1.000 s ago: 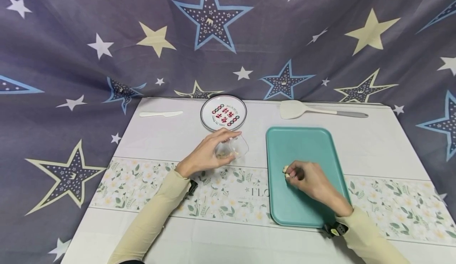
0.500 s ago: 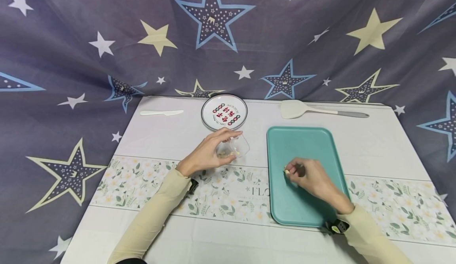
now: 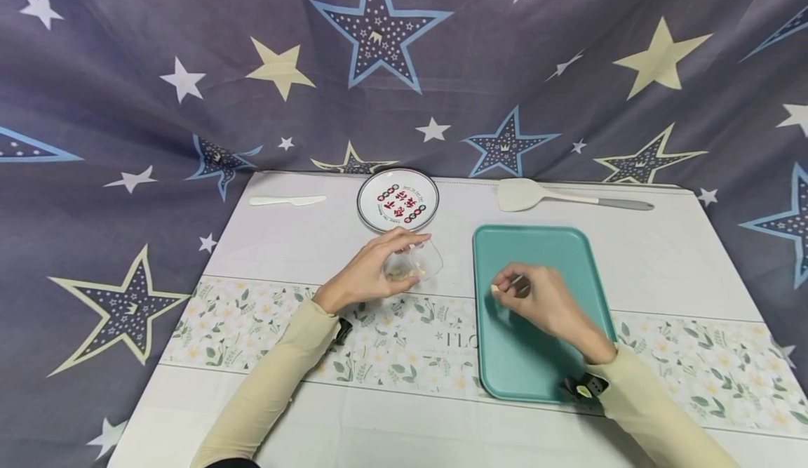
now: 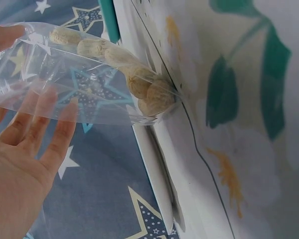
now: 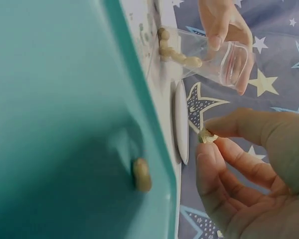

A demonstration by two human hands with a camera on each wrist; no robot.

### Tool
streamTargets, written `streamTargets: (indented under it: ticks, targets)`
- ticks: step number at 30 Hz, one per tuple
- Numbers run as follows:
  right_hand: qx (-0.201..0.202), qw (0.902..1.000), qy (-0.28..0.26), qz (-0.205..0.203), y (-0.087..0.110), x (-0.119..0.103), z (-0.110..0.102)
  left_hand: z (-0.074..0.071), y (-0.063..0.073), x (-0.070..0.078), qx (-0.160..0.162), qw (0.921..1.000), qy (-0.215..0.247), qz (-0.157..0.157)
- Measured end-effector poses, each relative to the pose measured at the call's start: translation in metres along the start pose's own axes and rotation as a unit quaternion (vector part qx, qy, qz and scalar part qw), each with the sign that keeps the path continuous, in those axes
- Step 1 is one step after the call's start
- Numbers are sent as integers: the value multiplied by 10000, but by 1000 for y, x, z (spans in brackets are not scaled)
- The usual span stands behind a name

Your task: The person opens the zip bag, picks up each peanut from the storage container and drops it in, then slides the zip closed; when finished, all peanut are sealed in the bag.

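Observation:
My left hand (image 3: 366, 271) holds a clear plastic cup (image 3: 431, 257) tilted on its side, mouth toward the tray. Inside, several peanuts in their shells (image 4: 157, 94) lie along the lower wall and bottom, as the left wrist view shows. Over the left part of the teal tray (image 3: 536, 247), my right hand (image 3: 536, 299) pinches a peanut (image 5: 207, 136) between thumb and fingertips. Another peanut (image 5: 142, 174) rests on the tray close to its raised edge in the right wrist view; the right hand hides it from the head view.
A white plate with red characters (image 3: 398, 200) lies behind the cup. A white knife (image 3: 287, 201) is at the back left, and a white spatula with a grey handle tip (image 3: 520, 194) lies behind the tray. A star-patterned cloth (image 3: 404, 124) hangs at the back.
My right hand has lifted a little and shifted left over the tray, with the peanut in its fingers. The left hand and the cup stay nearly still.

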State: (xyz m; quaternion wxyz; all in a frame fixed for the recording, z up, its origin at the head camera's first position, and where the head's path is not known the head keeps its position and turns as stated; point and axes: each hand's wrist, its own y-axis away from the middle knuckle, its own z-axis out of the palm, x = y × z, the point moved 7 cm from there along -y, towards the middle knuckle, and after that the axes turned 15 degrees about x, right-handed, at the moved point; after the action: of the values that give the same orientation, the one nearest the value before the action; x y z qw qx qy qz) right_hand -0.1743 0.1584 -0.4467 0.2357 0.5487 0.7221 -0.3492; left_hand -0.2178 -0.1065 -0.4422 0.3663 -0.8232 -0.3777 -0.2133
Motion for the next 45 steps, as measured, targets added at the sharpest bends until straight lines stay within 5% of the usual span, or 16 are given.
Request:
streamTargets:
  ticks: [25,45]
  targets:
    - [50,9951,-840,-524,-48,-67,37,-1,0,1,18,10000,87,-29]
    - [148,9940,-779,-749,-57,-79,49,-2,-1,2,-21,9999,87,-51]
